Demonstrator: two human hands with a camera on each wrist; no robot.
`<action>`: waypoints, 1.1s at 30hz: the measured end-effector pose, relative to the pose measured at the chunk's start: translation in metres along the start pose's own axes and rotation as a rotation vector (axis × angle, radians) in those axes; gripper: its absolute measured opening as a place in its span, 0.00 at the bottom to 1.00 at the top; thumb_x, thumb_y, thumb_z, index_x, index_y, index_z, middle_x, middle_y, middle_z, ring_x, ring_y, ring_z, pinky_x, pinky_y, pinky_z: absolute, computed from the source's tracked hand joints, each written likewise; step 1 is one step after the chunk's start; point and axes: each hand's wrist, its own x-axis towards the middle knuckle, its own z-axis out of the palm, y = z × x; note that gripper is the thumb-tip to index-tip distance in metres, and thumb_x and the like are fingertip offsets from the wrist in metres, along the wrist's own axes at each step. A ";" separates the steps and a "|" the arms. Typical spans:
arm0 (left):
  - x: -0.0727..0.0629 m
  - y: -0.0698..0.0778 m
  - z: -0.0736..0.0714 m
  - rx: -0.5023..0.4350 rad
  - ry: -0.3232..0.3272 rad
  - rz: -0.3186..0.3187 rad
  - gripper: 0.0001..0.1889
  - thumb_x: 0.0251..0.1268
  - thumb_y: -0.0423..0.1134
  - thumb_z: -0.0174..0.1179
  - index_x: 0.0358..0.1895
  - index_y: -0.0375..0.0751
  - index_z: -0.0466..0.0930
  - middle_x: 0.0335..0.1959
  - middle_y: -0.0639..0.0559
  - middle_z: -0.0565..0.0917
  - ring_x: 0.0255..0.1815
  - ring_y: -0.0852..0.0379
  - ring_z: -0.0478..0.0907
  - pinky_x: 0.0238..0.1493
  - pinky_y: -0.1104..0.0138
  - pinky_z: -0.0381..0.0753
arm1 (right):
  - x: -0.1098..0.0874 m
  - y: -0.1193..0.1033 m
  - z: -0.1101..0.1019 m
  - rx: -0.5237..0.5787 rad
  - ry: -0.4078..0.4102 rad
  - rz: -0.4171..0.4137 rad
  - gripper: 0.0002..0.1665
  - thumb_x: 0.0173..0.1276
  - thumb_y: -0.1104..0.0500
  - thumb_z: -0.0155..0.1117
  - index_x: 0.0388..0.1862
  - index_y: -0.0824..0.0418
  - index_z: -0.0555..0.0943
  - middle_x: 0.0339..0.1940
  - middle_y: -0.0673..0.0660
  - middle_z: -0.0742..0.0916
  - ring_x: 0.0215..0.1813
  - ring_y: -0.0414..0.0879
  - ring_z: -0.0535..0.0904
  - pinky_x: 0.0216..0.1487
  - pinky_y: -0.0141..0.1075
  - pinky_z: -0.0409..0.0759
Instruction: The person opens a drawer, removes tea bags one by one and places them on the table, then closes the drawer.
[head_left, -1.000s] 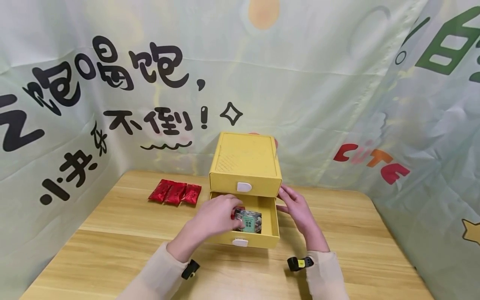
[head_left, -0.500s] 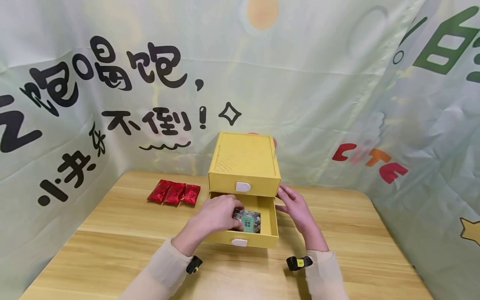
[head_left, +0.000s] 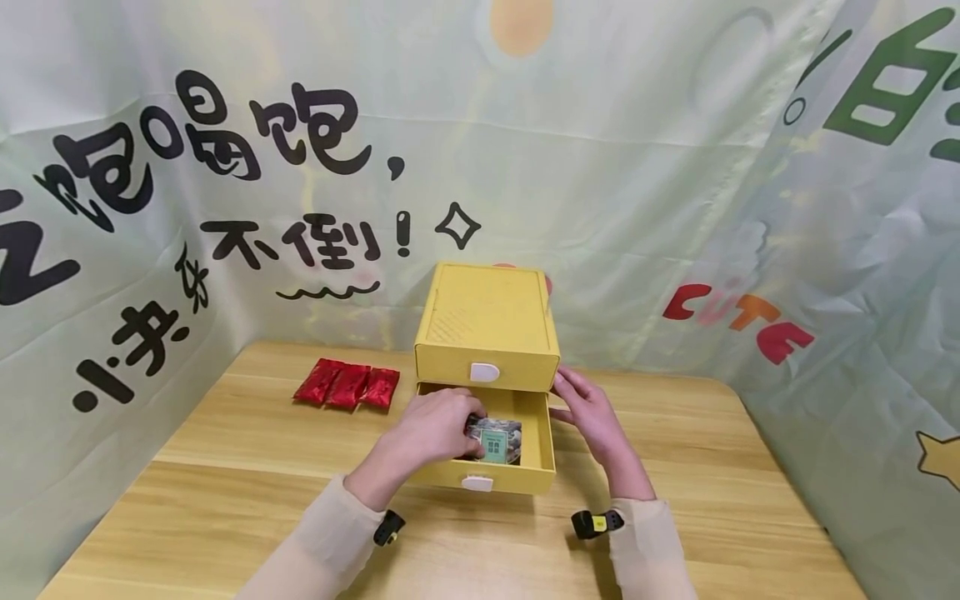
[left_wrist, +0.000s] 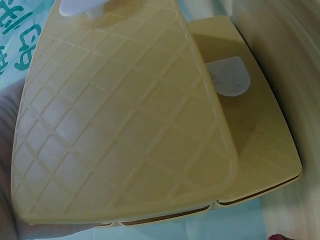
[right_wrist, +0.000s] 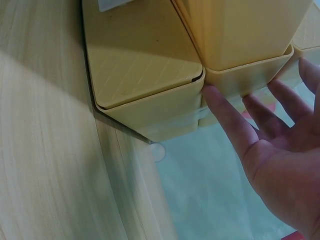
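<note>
A yellow two-drawer box (head_left: 486, 329) stands at the centre of the head view, on a light wooden table (head_left: 225, 500). Its upper drawer (head_left: 486, 371) is closed, while the lower drawer (head_left: 525, 454) is pulled out toward the bottom of the frame; each carries a white tab handle on its front.

The left hand (head_left: 433, 429) reaches in from the lower left of the frame, over the left wall of the lower drawer. Its curled fingers grip a small clear packet (head_left: 493, 440) with a green label, which sits inside the drawer, just left of the drawer's middle. The left wrist view is filled by the quilted yellow side of the box (left_wrist: 125, 115); it does not show the fingers.

The right hand (head_left: 592, 412) lies at the right side of the box, where the two drawers meet. Its fingers are straight and spread, holding nothing. In the right wrist view the hand (right_wrist: 280, 160) appears at the lower right, and the thumb tip touches the box's corner at the seam between the drawers.

Three red sachets (head_left: 347, 386) lie side by side on the table, left of the box and well apart from both hands. A pale green printed backdrop (head_left: 637, 167) with black characters hangs behind the table.
</note>
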 end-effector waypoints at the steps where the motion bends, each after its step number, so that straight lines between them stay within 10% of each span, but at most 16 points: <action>1: 0.000 0.000 0.000 -0.003 0.003 -0.001 0.22 0.51 0.53 0.81 0.48 0.52 0.89 0.44 0.60 0.85 0.43 0.58 0.81 0.33 0.61 0.78 | 0.000 0.000 0.000 0.001 0.000 0.000 0.33 0.85 0.50 0.52 0.79 0.68 0.65 0.77 0.68 0.71 0.75 0.63 0.70 0.61 0.47 0.84; 23: -0.005 -0.003 0.000 -0.193 0.127 0.081 0.12 0.59 0.42 0.78 0.44 0.46 0.87 0.40 0.55 0.88 0.42 0.56 0.84 0.43 0.59 0.85 | 0.000 0.000 0.001 -0.002 0.000 0.005 0.33 0.85 0.50 0.52 0.79 0.68 0.65 0.77 0.68 0.71 0.75 0.62 0.69 0.62 0.48 0.83; 33: -0.011 -0.008 -0.002 -0.436 0.137 0.113 0.12 0.62 0.33 0.74 0.43 0.45 0.81 0.35 0.56 0.86 0.36 0.61 0.82 0.40 0.64 0.83 | -0.001 -0.001 0.001 -0.005 -0.001 0.006 0.33 0.85 0.50 0.52 0.79 0.67 0.65 0.78 0.67 0.71 0.75 0.62 0.69 0.63 0.49 0.83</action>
